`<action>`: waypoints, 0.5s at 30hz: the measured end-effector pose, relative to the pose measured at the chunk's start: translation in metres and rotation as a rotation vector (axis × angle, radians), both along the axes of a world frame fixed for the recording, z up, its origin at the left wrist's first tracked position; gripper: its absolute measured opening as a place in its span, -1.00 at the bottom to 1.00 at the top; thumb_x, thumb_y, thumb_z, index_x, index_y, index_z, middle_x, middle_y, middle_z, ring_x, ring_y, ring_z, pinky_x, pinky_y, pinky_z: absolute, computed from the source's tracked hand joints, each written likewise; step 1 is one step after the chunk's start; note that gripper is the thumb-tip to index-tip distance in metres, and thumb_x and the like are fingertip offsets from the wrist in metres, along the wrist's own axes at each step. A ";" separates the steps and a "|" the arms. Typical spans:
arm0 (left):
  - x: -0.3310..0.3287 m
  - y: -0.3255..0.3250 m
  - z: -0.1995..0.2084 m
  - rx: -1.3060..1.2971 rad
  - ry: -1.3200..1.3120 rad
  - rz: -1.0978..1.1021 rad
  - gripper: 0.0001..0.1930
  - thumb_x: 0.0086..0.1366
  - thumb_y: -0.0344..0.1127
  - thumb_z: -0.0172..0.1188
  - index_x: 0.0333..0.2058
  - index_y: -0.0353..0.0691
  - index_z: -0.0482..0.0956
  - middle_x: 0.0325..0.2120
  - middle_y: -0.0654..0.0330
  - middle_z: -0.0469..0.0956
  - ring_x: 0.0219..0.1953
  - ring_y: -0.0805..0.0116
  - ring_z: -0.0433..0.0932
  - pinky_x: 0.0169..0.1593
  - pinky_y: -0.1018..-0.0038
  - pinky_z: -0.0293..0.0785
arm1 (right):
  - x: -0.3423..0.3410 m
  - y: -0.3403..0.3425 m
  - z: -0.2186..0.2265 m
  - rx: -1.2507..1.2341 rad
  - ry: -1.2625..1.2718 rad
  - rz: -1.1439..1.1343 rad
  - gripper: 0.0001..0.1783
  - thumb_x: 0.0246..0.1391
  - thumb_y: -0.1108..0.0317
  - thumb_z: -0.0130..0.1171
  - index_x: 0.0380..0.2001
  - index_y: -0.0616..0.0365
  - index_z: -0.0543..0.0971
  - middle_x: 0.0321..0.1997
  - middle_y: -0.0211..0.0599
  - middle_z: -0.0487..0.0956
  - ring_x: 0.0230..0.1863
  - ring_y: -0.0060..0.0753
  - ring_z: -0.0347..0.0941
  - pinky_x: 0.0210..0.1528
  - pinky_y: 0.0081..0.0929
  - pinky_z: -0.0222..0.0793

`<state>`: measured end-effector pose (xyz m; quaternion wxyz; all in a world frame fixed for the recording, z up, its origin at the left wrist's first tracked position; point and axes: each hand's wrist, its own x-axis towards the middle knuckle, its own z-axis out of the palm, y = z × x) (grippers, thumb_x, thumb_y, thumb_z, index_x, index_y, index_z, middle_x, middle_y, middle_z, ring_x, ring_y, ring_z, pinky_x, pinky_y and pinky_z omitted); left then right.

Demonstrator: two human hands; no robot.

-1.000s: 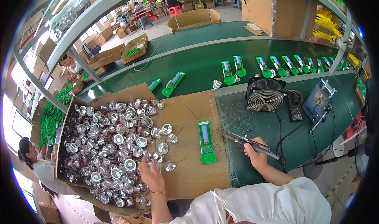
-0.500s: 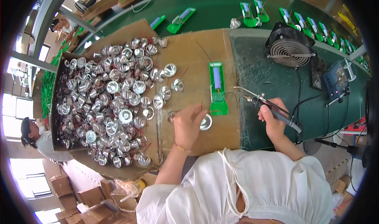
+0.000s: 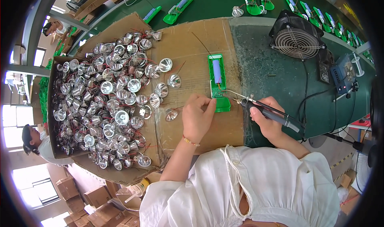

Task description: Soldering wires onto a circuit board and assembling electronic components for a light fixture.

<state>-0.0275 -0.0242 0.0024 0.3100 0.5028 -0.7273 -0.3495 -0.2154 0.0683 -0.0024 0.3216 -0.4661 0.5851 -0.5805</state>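
Note:
A green plastic housing point(image 3: 222, 104) lies on the cardboard with a purple cylindrical battery point(image 3: 217, 72) and a small circuit board point(image 3: 217, 92) in it. My left hand point(image 3: 198, 114) is at the housing's lower left edge, thumb and fingertips pinched together beside the board. Whatever they pinch is hidden. My right hand point(image 3: 269, 119) grips a soldering iron point(image 3: 274, 116) with a thin curved metal tube fixed along it. The tube's end and the iron's tip point at the board from the right. Loose reflector cups point(image 3: 172, 114) with thin wires lie left of my left hand.
A cardboard box point(image 3: 51, 103) heaped with silver reflector cups stands on the left. At the back right are a black fan point(image 3: 298, 41) with a wire grille and a blue soldering station point(image 3: 343, 77). Several green housings point(image 3: 178, 11) line the far side. Co-workers are at far left.
My left hand has moved up and right to the housing's edge. The reflector cup beside it is no longer visible. The iron has come closer to the board.

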 end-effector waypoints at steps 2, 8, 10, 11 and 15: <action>-0.002 -0.001 -0.001 0.031 -0.045 0.016 -0.84 0.12 -0.37 0.21 -0.53 -0.36 0.55 -0.51 0.19 0.47 -0.61 0.48 0.46 -0.51 0.58 0.36 | 0.002 -0.003 -0.001 0.013 -0.077 -0.021 -0.82 -0.06 0.40 0.24 -0.46 0.25 0.45 -0.65 -0.44 0.49 -0.61 -0.75 0.33 -0.57 -0.70 0.25; -0.004 -0.003 0.000 0.007 -0.050 0.028 -0.86 0.09 -0.39 0.20 -0.55 -0.36 0.54 -0.51 0.18 0.48 -0.61 0.46 0.47 -0.50 0.55 0.36 | 0.005 -0.008 -0.003 0.064 -0.163 -0.007 -0.82 -0.06 0.42 0.24 -0.47 0.24 0.44 -0.63 -0.46 0.48 -0.60 -0.77 0.31 -0.55 -0.71 0.24; -0.005 -0.003 0.001 0.020 -0.046 0.029 -0.86 0.09 -0.40 0.20 -0.55 -0.36 0.54 -0.52 0.17 0.48 -0.61 0.46 0.47 -0.50 0.55 0.36 | 0.003 -0.007 -0.004 0.060 -0.150 -0.005 -0.82 -0.06 0.42 0.24 -0.47 0.24 0.44 -0.63 -0.46 0.48 -0.60 -0.77 0.31 -0.55 -0.72 0.24; -0.006 -0.003 0.002 0.031 -0.040 0.029 -0.86 0.08 -0.40 0.20 -0.56 -0.36 0.54 -0.52 0.17 0.48 -0.60 0.46 0.47 -0.50 0.54 0.36 | 0.002 -0.007 -0.004 0.055 -0.136 -0.004 -0.82 -0.07 0.42 0.24 -0.47 0.24 0.44 -0.62 -0.46 0.48 -0.59 -0.78 0.31 -0.55 -0.72 0.24; -0.007 -0.003 0.005 0.090 -0.015 0.061 -0.87 0.05 -0.38 0.20 -0.59 -0.31 0.54 -0.54 0.13 0.48 -0.54 0.24 0.50 -0.44 0.42 0.38 | 0.003 -0.007 -0.005 0.071 -0.138 -0.001 -0.82 -0.07 0.42 0.24 -0.48 0.25 0.44 -0.62 -0.46 0.48 -0.59 -0.77 0.31 -0.54 -0.72 0.24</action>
